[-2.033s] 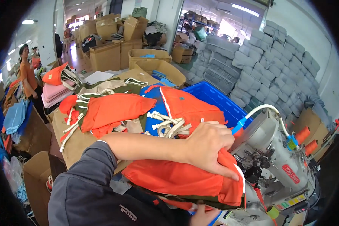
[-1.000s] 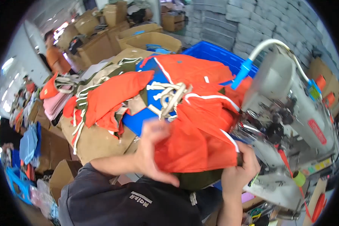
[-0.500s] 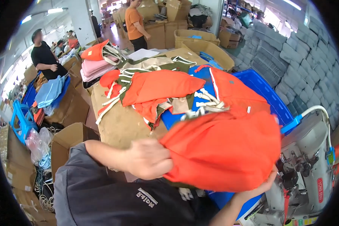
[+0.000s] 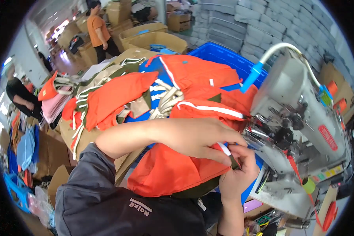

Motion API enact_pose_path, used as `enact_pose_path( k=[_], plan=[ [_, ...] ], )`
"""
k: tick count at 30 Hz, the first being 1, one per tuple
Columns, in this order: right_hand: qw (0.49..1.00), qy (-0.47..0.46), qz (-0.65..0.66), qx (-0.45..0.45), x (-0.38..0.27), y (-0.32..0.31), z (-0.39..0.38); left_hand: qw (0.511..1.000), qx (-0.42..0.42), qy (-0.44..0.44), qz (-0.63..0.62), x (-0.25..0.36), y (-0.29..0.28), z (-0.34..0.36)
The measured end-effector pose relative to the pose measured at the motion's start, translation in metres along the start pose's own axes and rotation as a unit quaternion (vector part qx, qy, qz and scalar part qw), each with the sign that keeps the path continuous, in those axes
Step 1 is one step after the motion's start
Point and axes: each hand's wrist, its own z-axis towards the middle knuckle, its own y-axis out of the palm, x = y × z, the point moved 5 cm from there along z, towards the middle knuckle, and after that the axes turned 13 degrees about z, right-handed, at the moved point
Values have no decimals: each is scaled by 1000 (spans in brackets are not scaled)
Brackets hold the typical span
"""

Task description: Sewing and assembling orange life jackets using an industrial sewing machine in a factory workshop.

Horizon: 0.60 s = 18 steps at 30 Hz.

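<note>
Both my hands grip one corner of an orange fabric piece (image 4: 165,173) with white trim and an olive underside. My left hand (image 4: 208,143) lies over the corner from the left, thumb and fingers pinched on it, my forearm crossing above the piece. My right hand (image 4: 238,175) holds the same edge from the right, fingers curled. Just beyond, another orange piece with a white strip (image 4: 210,110) lies beside the grey sewing machine (image 4: 310,118), near its needle area, whose details are too small to make out.
Orange and olive pieces (image 4: 120,90) and cream straps (image 4: 165,98) cover the worktable. A blue bin (image 4: 200,51) stands behind, cardboard boxes (image 4: 143,37) and grey stacked bundles (image 4: 271,27) farther back. A co-worker in orange (image 4: 96,29) and another in black (image 4: 19,92) stand left.
My left hand has moved right to the corner beside my right hand. The held piece, raised half a second ago, now hangs lower. The view has shifted, and the co-workers have moved.
</note>
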Motion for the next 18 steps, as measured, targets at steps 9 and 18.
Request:
enact_pose_path(
  k=[9,18],
  plan=[
    [979,28,164,121,6,-15,-10,999,-9,11,-44,-16,6,9],
    [995,63,77,-7,-6,6,-33,1000,10,-20,-7,-23,4,15]
  ],
)
